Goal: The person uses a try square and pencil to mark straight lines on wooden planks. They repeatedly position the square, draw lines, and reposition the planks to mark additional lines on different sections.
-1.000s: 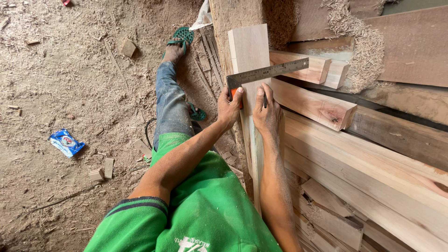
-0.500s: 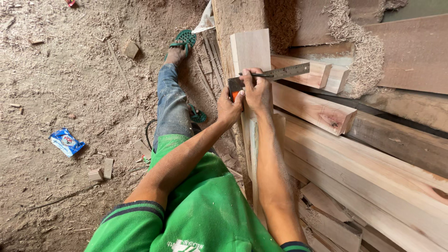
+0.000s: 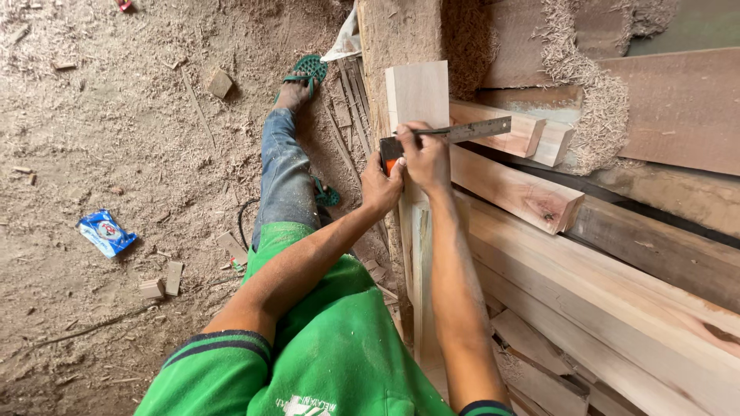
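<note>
Left hand (image 3: 381, 185) grips the square's (image 3: 455, 132) stock against the plank (image 3: 417, 96) edge. Right hand (image 3: 426, 154) is closed, seemingly on a pencil, along the blade. Judgement: hold the stock flush and mark in one steady pass.

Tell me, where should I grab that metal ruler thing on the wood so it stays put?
Probably by its thick dark stock, coming from the left. On the try square, that block hangs against the pale board's left edge, where the left hand presses it. The thin steel blade lies flat across the board, too slim to grip; the right hand rests on it.
</note>
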